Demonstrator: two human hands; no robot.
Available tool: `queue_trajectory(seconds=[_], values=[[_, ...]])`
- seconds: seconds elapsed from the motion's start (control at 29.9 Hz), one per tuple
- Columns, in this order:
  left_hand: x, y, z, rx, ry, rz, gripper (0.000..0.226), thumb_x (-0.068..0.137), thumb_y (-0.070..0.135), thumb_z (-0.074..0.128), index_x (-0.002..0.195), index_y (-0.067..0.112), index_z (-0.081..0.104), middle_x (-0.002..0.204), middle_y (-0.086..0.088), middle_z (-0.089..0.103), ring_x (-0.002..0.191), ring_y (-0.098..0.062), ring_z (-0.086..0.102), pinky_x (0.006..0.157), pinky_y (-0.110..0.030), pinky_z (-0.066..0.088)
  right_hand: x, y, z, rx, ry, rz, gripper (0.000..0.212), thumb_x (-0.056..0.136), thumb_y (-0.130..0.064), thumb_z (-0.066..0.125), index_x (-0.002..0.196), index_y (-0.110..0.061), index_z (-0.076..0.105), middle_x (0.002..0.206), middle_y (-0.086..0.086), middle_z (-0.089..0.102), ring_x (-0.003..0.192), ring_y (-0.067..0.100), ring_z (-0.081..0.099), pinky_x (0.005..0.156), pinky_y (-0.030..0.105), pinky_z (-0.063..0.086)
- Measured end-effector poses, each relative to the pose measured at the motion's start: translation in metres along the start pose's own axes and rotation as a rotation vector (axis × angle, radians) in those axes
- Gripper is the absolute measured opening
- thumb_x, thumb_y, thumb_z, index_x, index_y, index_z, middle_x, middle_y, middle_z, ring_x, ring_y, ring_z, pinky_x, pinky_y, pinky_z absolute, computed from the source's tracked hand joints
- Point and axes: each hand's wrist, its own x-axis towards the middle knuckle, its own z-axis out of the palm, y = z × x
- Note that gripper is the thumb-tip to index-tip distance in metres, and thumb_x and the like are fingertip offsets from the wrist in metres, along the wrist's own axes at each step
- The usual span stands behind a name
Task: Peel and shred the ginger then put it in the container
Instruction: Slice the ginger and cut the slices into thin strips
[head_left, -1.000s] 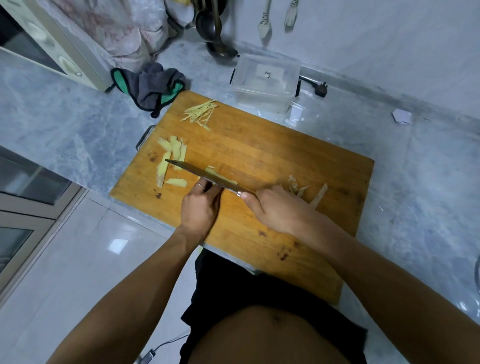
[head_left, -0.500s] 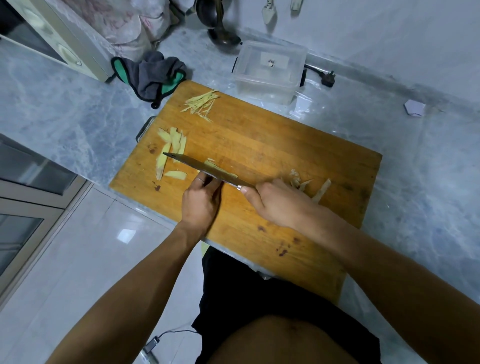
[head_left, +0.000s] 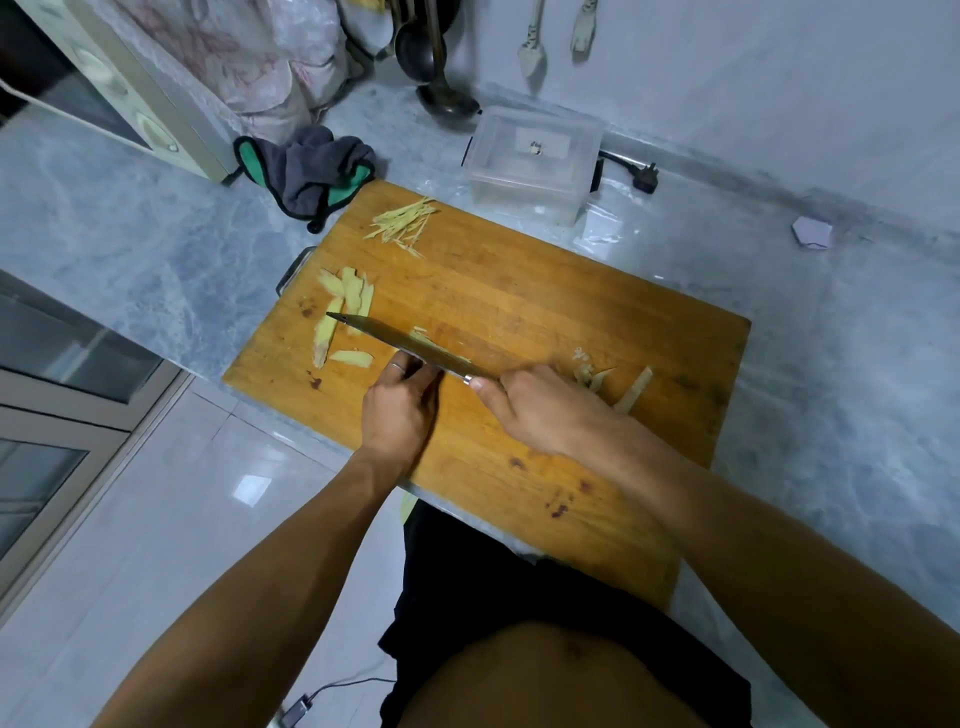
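Partly hidden: knife (head_left: 400, 340) handle, ginger (head_left: 434, 343) under blade

A grey-blue marbled stone countertop (head_left: 130, 218) fills most of the view and meets a pale marbled wall (head_left: 779, 78) along its far edge. At the counter's far left corner stands a cream-coloured appliance with a dark glass door (head_left: 104, 88), and beside it a bulging translucent plastic bag with red print (head_left: 249, 57). Below the counter's near edge lie glossy pale floor tiles (head_left: 156, 545) with a bright patch of reflected light. Left of the floor, cabinet fronts with glass panels (head_left: 57, 374).
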Motion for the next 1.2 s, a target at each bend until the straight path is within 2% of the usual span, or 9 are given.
queue_trajectory(seconds=[0.07, 0.17, 0.33, 0.5, 0.6, 0.7, 0.77, 1.07, 1.2], values=[[0.0, 0.001, -0.001, -0.001, -0.01, -0.008, 0.044, 0.089, 0.022, 0.037, 0.112, 0.018, 0.074, 0.12, -0.014, 0.065, 0.08, -0.036, 0.067, 0.054, -0.037, 0.055, -0.004, 0.002, 0.0, -0.005, 0.018, -0.012, 0.059, 0.103, -0.059, 0.02, 0.068, -0.02, 0.048, 0.072, 0.005, 0.055, 0.062, 0.022, 0.054, 0.061, 0.036, 0.048], [-0.001, 0.004, -0.004, -0.011, -0.015, -0.021, 0.037, 0.087, 0.013, 0.048, 0.113, 0.018, 0.074, 0.12, -0.014, 0.065, 0.083, -0.036, 0.068, 0.056, -0.038, 0.056, -0.008, 0.003, 0.0, -0.016, 0.028, -0.029, 0.058, 0.104, -0.056, 0.021, 0.066, -0.02, 0.046, 0.068, 0.004, 0.052, 0.056, 0.017, 0.049, 0.057, 0.032, 0.038], [-0.001, 0.006, -0.004, -0.014, -0.016, -0.017, 0.037, 0.086, 0.011, 0.05, 0.115, 0.018, 0.073, 0.124, -0.014, 0.065, 0.087, -0.037, 0.068, 0.06, -0.041, 0.057, -0.008, 0.001, -0.003, -0.022, 0.019, -0.014, 0.057, 0.103, -0.058, 0.021, 0.065, -0.022, 0.042, 0.069, 0.001, 0.048, 0.062, 0.023, 0.05, 0.064, 0.033, 0.044], [-0.001, 0.003, 0.0, -0.007, 0.011, 0.003, 0.036, 0.084, 0.008, 0.053, 0.112, 0.017, 0.074, 0.121, -0.013, 0.066, 0.088, -0.035, 0.068, 0.059, -0.035, 0.055, -0.008, -0.001, -0.006, -0.018, -0.01, 0.01, 0.057, 0.103, -0.058, 0.02, 0.067, -0.021, 0.044, 0.072, 0.002, 0.046, 0.07, 0.028, 0.052, 0.074, 0.04, 0.053], [-0.001, 0.002, 0.001, -0.007, 0.038, 0.003, 0.034, 0.085, 0.009, 0.05, 0.107, 0.016, 0.075, 0.117, -0.012, 0.068, 0.084, -0.03, 0.064, 0.056, -0.031, 0.051, -0.006, -0.004, -0.005, -0.024, -0.002, 0.014, 0.06, 0.103, -0.058, 0.02, 0.069, -0.016, 0.047, 0.071, 0.004, 0.048, 0.069, 0.029, 0.053, 0.072, 0.041, 0.054], [-0.001, 0.003, 0.002, -0.008, 0.059, 0.004, 0.031, 0.082, 0.008, 0.05, 0.098, 0.012, 0.076, 0.107, -0.015, 0.069, 0.072, -0.034, 0.064, 0.05, -0.03, 0.047, -0.005, -0.006, -0.002, -0.045, 0.027, -0.007, 0.058, 0.104, -0.056, 0.021, 0.079, -0.013, 0.052, 0.071, 0.005, 0.047, 0.076, 0.035, 0.059, 0.067, 0.038, 0.05], [0.0, 0.002, 0.002, -0.014, 0.062, -0.005, 0.031, 0.082, 0.009, 0.05, 0.097, 0.012, 0.076, 0.105, -0.015, 0.069, 0.069, -0.034, 0.065, 0.051, -0.031, 0.048, -0.005, -0.005, 0.0, -0.05, 0.031, -0.014, 0.057, 0.104, -0.056, 0.021, 0.082, -0.013, 0.052, 0.07, 0.003, 0.045, 0.074, 0.032, 0.057, 0.065, 0.036, 0.047], [-0.001, 0.001, 0.004, -0.039, 0.07, -0.027, 0.029, 0.081, 0.003, 0.056, 0.099, 0.012, 0.077, 0.108, -0.014, 0.07, 0.079, -0.033, 0.069, 0.058, -0.034, 0.055, -0.013, 0.0, -0.004, -0.051, 0.019, -0.031, 0.059, 0.103, -0.058, 0.018, 0.072, -0.018, 0.047, 0.073, 0.005, 0.053, 0.066, 0.025, 0.056, 0.067, 0.039, 0.053], [-0.001, 0.0, 0.005, -0.044, 0.059, -0.034, 0.03, 0.084, 0.007, 0.054, 0.102, 0.014, 0.077, 0.113, -0.012, 0.07, 0.084, -0.032, 0.069, 0.059, -0.035, 0.056, -0.011, 0.002, -0.003, -0.064, 0.011, -0.032, 0.059, 0.103, -0.057, 0.019, 0.071, -0.017, 0.047, 0.073, 0.005, 0.053, 0.064, 0.024, 0.054, 0.062, 0.035, 0.047]])
